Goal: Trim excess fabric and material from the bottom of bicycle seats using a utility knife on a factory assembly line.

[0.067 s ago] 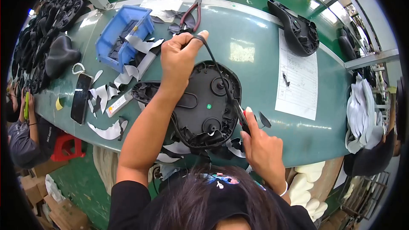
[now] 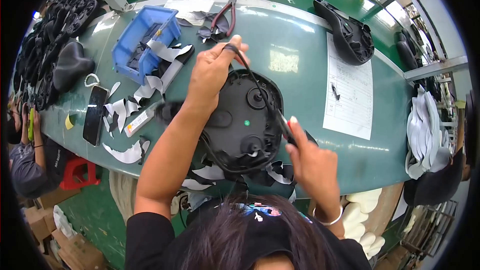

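A black saddle (image 2: 227, 142) lies underside up on the green table, its narrow nose pointing left and blurred. My left hand (image 2: 207, 77) is closed on a thin black strip (image 2: 253, 76), looped by the thumb and drawn taut from the saddle's right rim. At that rim, my right hand (image 2: 317, 170) grips a knife (image 2: 287, 131) with a red and dark handle. The knife's tip meets the lower end of the strip; the exact contact is too small to make out. Black and white cover scraps (image 2: 210, 172) lie along the saddle's near edge.
Left of the saddle are a blue bin (image 2: 131, 73), a phone (image 2: 93, 122), a box cutter (image 2: 141, 121) and curled scraps (image 2: 126, 154). Red-handled pliers (image 2: 233, 17) lie behind. A printed sheet (image 2: 347, 112) and another saddle (image 2: 350, 40) are at right. A co-worker (image 2: 32, 162) sits far left.
My right hand with the knife has moved slightly right. The saddle has shifted a little and its nose has blurred. My left hand has turned slightly, still holding the strip.
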A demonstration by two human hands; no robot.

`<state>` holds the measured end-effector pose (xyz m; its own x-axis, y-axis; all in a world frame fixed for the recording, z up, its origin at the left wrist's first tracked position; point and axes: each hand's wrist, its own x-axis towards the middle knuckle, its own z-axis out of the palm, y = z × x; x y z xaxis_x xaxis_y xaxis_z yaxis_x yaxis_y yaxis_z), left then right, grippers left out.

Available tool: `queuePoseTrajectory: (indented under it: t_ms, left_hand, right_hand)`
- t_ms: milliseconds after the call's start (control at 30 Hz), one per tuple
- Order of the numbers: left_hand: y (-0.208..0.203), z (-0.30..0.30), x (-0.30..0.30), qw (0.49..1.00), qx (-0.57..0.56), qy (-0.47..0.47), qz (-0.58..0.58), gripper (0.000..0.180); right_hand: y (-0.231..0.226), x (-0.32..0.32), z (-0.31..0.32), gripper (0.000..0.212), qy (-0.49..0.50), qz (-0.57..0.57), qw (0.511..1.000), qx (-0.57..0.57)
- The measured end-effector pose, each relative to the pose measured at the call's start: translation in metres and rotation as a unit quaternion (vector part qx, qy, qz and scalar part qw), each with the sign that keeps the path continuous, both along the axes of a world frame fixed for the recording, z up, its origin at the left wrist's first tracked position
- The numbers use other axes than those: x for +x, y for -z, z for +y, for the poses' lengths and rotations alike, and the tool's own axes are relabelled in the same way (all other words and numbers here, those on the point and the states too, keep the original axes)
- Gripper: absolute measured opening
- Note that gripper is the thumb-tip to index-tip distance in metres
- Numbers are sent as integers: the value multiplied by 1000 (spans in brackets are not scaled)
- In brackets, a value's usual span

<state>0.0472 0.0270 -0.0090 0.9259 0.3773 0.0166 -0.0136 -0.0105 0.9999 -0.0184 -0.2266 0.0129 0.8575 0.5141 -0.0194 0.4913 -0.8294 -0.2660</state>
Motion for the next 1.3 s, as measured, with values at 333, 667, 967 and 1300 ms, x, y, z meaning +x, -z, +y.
queuePoseTrajectory:
  t_ms: [333, 667, 967, 1300]
  left_hand:
    - [-34, -2, -110, 964, -1, 245, -107, 63]
    - [-64, 71, -56, 941, -196, 140, -236, 33]
    - [-15, -5, 7, 856, 256, 397, -210, 24]
    - [-65, 63, 41, 832, -352, 232, -360, 22]
  right_hand:
    - [-36, 127, -1, 50, -318, -48, 944, -69]
    - [-52, 37, -47, 55, -88, 19, 983, -158]
    - [-58, 95, -8, 53, -219, 80, 965, -120]
    - [-45, -2, -36, 59, -90, 24, 978, -189]
